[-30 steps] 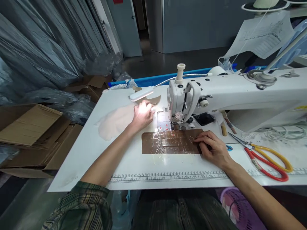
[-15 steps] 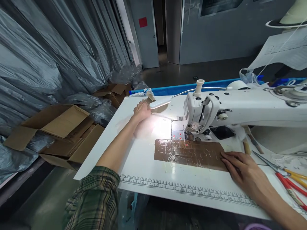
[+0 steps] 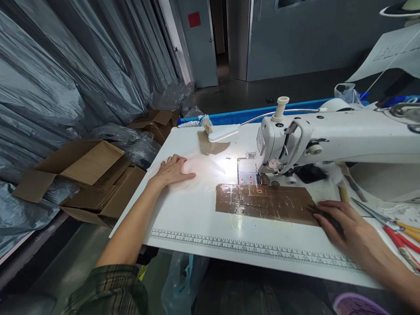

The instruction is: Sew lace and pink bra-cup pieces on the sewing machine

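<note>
I see my left hand (image 3: 172,169) lying flat, fingers together, on thin pale fabric (image 3: 200,166) near the white table (image 3: 183,218)'s left edge. My right hand (image 3: 348,229), fingers loosely spread, presses the glossy brown taped rectangle (image 3: 265,203)'s right end below the sewing machine (image 3: 328,140).

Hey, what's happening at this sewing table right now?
A person sits at a white sewing machine. Their left hand lies flat on a pale fabric piece under the lamp glare. Their right hand rests at the right end of a brown taped patch on the table. Red-handled scissors lie at far right.
</note>
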Available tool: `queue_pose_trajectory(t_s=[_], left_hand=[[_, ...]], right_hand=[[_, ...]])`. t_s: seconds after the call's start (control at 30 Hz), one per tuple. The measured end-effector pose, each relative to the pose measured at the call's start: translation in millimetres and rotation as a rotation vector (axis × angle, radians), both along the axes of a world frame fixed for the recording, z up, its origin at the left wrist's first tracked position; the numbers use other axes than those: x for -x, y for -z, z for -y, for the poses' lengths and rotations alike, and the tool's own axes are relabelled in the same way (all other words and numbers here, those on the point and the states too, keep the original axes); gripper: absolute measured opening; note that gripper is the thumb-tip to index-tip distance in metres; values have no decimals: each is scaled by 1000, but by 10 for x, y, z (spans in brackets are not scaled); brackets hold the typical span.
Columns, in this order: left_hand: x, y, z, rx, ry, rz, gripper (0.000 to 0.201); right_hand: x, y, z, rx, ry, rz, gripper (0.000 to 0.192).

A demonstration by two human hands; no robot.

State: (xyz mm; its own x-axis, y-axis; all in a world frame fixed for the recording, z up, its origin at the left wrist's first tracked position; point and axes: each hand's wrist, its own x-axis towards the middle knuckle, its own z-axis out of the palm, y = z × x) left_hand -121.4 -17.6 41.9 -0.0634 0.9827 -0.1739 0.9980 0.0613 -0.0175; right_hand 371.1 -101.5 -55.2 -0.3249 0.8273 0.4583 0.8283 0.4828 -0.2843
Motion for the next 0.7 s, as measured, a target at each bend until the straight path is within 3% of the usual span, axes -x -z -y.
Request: queue_pose_trajectory(t_s=[0.1, 0.2, 0.37, 0.57, 0.63, 0.7], left_hand=[[-34, -89, 4, -65, 53, 44, 85], [-152, -145, -99, -214, 139, 150, 68], [-434, -44, -464, -214, 75, 190, 34], [-540, 74, -676, -242, 31, 220, 23], [-501, 43, -660, -270, 13, 228, 25], [-445, 0, -634, -320, 0, 239, 24]], right_hand=[[86, -60, 10, 89, 4, -54, 29], [325, -174, 34, 215, 30, -189, 25], [968, -476, 57, 442, -114, -366, 26], [1363, -616, -91, 522, -426, -290, 31], [1427, -624, -177, 462, -388, -191, 38], [1524, -656, -275, 396, -253, -24, 44]])
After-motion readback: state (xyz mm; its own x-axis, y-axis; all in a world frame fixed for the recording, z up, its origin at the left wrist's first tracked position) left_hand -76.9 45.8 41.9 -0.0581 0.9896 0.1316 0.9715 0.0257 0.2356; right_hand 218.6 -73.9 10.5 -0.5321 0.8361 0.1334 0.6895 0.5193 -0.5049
